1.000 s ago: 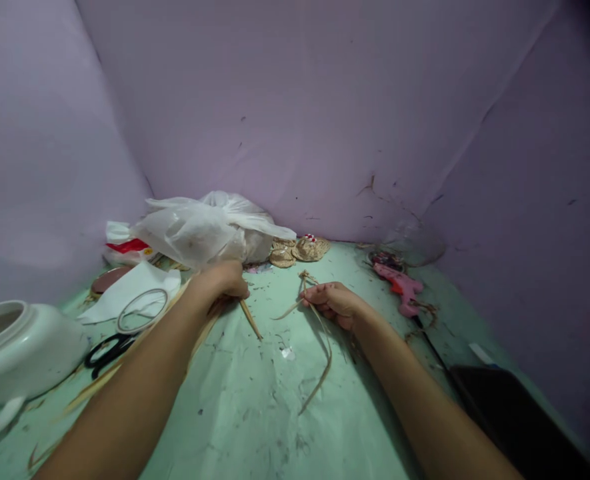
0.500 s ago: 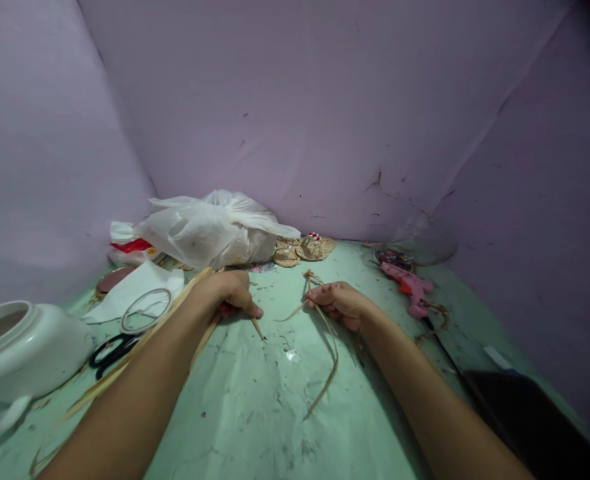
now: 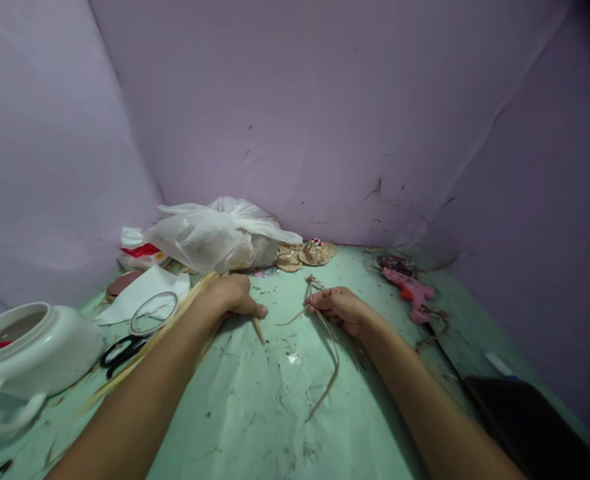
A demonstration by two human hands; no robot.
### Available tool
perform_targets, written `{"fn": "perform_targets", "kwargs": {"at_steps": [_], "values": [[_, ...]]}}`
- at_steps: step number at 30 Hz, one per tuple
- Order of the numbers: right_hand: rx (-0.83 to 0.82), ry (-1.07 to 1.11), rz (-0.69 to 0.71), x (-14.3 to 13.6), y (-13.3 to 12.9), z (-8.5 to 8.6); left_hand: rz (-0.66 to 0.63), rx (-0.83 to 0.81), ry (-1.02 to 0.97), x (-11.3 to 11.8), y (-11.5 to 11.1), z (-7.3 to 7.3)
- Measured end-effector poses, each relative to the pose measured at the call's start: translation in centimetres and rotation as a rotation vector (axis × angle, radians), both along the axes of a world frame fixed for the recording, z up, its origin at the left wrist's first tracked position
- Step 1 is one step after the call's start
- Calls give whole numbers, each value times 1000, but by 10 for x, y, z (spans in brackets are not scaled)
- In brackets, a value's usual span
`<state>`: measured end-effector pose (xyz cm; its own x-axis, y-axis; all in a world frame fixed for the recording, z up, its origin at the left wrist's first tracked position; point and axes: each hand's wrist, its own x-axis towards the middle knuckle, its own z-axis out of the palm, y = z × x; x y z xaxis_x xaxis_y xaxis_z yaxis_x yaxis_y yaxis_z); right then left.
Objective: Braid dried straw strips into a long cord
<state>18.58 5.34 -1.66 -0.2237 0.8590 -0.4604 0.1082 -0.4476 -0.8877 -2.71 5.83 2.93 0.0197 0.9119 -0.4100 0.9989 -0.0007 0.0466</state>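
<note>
My right hand (image 3: 339, 308) pinches thin straw strands (image 3: 333, 353) between thumb and fingertips. Their upper end is a small knotted or braided piece (image 3: 312, 281) just beyond the fingers, and the loose tails hang down over the green table. To the left, my left hand (image 3: 239, 298) is closed, palm down, with a short pale straw strip (image 3: 259, 331) sticking out below the thumb; its curled fingers are mostly hidden. Under the left forearm runs a bundle of long pale straw (image 3: 201, 288).
A white plastic bag (image 3: 219, 233) and small woven straw hats (image 3: 317, 253) stand by the back wall. At left are a white pot (image 3: 69, 347), black-handled scissors (image 3: 119, 352) and a ring (image 3: 145, 313). At right lie a pink glue gun (image 3: 412, 293) and a dark flat object (image 3: 525, 420).
The view has shifted slightly, so things sit a little lower and, at left, further right. Both hands keep nearly the same pose and hold.
</note>
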Motion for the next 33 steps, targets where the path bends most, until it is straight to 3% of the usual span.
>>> {"fn": "perform_targets", "kwargs": {"at_steps": [7,15,20,22,26,29,33], "values": [[16,-23,44,3,3,-6,73,156,-66,-21,3,24],[18,-42,21,1,2,-4,21,130,118,9,-7,9],[19,-19,17,3,4,-5,-122,-129,-22,24,-18,18],[20,2,17,4,4,-5,-127,-46,-2,31,-20,21],[12,34,30,5,4,-5,-65,277,-67,51,-14,17],[-2,51,34,6,5,-5,-27,259,-32,60,-3,7],[-12,67,25,7,6,-5,-77,175,17,59,5,-5]]}}
